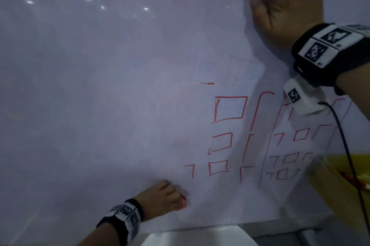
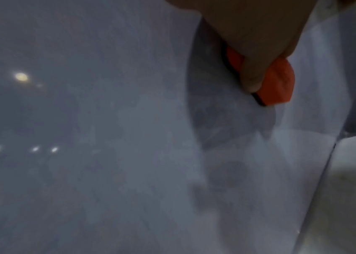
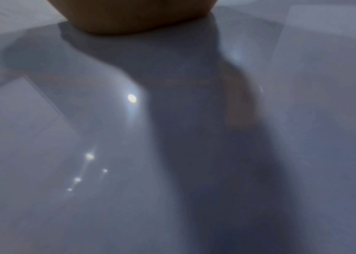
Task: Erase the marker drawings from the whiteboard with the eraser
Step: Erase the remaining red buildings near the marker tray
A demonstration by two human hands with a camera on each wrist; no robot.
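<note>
The whiteboard (image 1: 100, 85) fills the head view, glossy with light reflections. Red marker drawings (image 1: 230, 109) of squares and angled strokes cover its lower right. My left hand (image 1: 162, 197) grips a small orange eraser (image 1: 182, 203) with a dark felt side (image 2: 259, 101) and holds it against the board, just below and left of the drawings. The eraser (image 2: 279, 82) shows clearly in the left wrist view, pinched under my fingers. My right hand (image 1: 284, 1) rests flat with straight fingers on the board's upper right edge. The right wrist view shows only the heel of that hand (image 3: 133, 15) on the board.
A yellow object (image 1: 340, 181) with a red marker-like item lies at the right, beyond the board. A black cable (image 1: 348, 155) hangs from my right wrist camera. A white rounded surface (image 1: 200, 237) sits below the board's bottom edge.
</note>
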